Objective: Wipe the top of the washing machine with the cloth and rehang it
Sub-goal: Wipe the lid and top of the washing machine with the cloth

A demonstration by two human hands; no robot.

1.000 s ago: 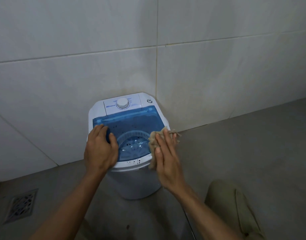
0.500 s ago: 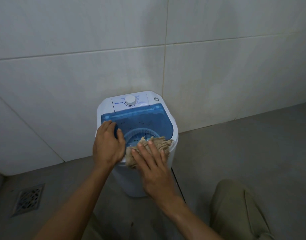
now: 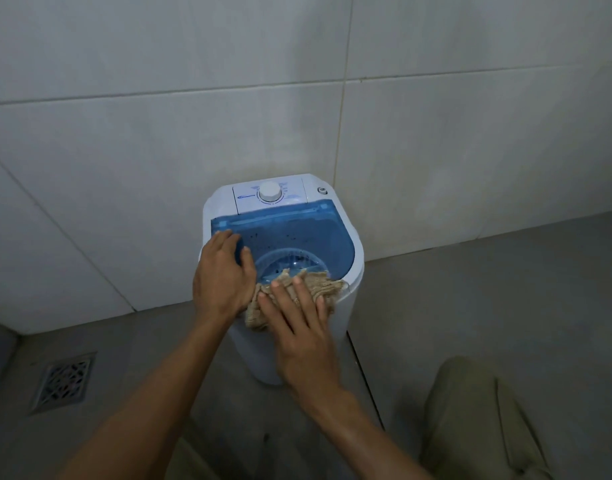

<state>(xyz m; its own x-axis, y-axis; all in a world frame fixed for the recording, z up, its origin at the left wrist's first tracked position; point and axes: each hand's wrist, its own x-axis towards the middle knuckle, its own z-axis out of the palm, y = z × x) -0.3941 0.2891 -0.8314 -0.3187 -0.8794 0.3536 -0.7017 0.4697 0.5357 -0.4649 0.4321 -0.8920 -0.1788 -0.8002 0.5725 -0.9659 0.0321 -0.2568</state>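
Note:
A small white washing machine [image 3: 353,252] with a see-through blue lid [image 3: 297,232] and a white dial stands on the floor against the tiled wall. A crumpled beige cloth [image 3: 327,284] lies on the lid's front edge. My right hand [image 3: 299,327] presses flat on the cloth, fingers spread, covering its middle. My left hand [image 3: 223,275] rests palm down on the left side of the lid, holding nothing, its edge touching the cloth.
A metal floor drain [image 3: 63,382] sits at the lower left. My knee in olive trousers [image 3: 484,417] is at the lower right. The tiled wall [image 3: 297,98] rises directly behind the machine. Grey floor surrounds it.
My right hand has slid the cloth from the lid's right edge leftward along the front edge, up against my left hand. The left hand has stayed on the lid.

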